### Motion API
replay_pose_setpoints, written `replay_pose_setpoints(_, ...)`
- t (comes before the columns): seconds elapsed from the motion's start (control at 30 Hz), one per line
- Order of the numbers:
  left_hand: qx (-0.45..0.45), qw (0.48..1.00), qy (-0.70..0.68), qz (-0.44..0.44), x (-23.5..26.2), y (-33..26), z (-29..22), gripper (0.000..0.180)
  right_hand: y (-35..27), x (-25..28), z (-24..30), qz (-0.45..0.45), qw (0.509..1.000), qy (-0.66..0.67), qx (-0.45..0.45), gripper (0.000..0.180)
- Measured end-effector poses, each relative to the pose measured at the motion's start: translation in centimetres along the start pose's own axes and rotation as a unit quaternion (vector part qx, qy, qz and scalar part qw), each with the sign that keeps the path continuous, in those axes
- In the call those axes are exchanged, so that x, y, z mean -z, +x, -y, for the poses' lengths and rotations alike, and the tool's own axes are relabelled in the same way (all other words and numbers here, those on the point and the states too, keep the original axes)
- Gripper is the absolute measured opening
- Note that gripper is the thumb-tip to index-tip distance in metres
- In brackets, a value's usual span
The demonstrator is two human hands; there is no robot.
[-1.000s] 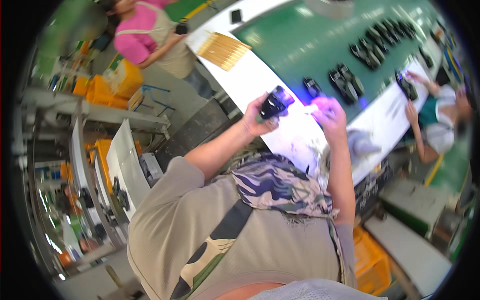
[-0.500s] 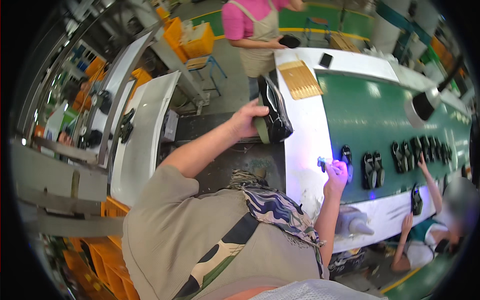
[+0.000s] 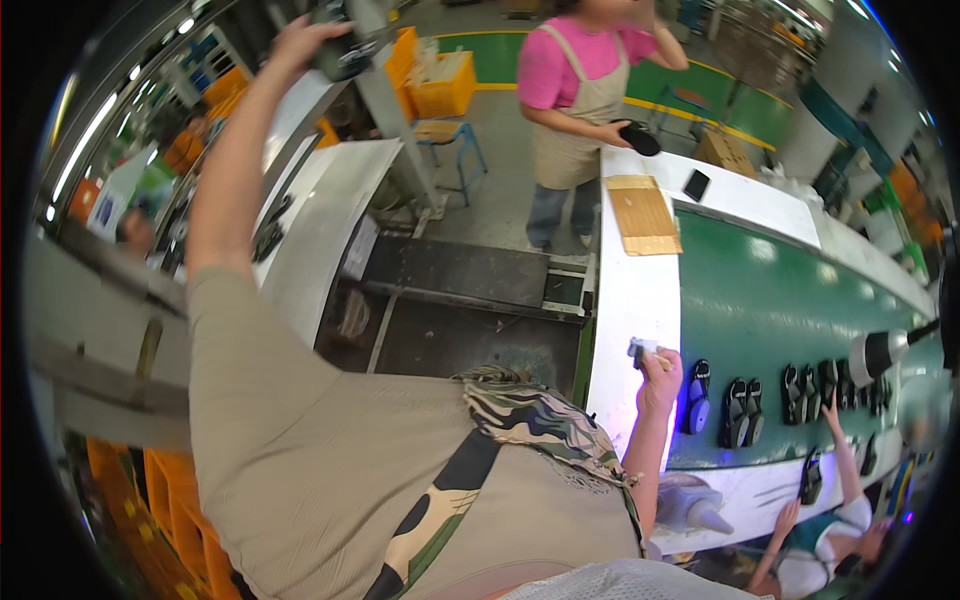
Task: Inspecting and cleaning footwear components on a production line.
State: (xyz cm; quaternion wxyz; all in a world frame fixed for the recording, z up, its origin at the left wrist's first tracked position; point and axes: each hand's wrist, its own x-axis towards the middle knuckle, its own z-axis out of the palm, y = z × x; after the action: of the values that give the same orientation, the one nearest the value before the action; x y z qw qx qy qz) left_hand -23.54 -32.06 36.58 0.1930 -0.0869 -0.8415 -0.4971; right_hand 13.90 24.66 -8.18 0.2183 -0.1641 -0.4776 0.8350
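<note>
High at the upper left, my left hand (image 3: 300, 48) is stretched out at arm's length, its fingers closed on a dark, glossy shoe (image 3: 345, 58). The shoe is beside a metal rack and partly cut off by the picture's upper edge. Over the white table edge (image 3: 622, 300), my right hand (image 3: 661, 382) pinches a small brush (image 3: 640, 350) with a pale bluish head and a short light handle. Close by, to the right, a black sandal (image 3: 698, 395) lies on the green conveyor belt (image 3: 780, 290).
Several black sandals (image 3: 740, 410) line the belt. A lamp (image 3: 875, 357) hangs over its right side. Cardboard (image 3: 643, 215) and a phone (image 3: 697, 184) lie on the tabletop; a grey spouted bottle (image 3: 690, 505) stands nearer. One person (image 3: 575, 80) holds a dark sole; another (image 3: 825, 545) handles sandals.
My left hand has carried the shoe from over the gap beside the table up to the far left rack. My right hand still holds the brush near the table edge. The view has shifted.
</note>
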Motion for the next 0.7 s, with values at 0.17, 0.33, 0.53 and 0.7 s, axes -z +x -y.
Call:
replay_pose_setpoints(0.17, 0.238, 0.957, 0.154, -0.059, 11.2, 3.2, 6.1, 0.04, 1.1, -1.0, -0.8, 0.003, 1.0, 0.0, 0.013, 0.025)
replay_pose_setpoints(0.33, 0.313, 0.927, 0.205, 0.012, 15.9, 3.8, 13.7, 0.034, 0.5, -1.2, -0.1, -0.036, 0.999, -0.016, -0.017, 0.024)
replay_pose_setpoints(0.53, 0.133, 0.742, 0.647, 0.112, 5.8, 5.8, 9.9, 0.059, -2.4, -0.5, 2.0, -0.101, 0.995, -0.01, -0.008, 0.02)
replay_pose_setpoints(0.7, -0.048, 0.908, 0.395, 0.129, -5.7, 4.8, 9.2, 0.065, -4.6, 2.6, 1.8, -0.084, 0.996, -0.01, 0.005, 0.016)
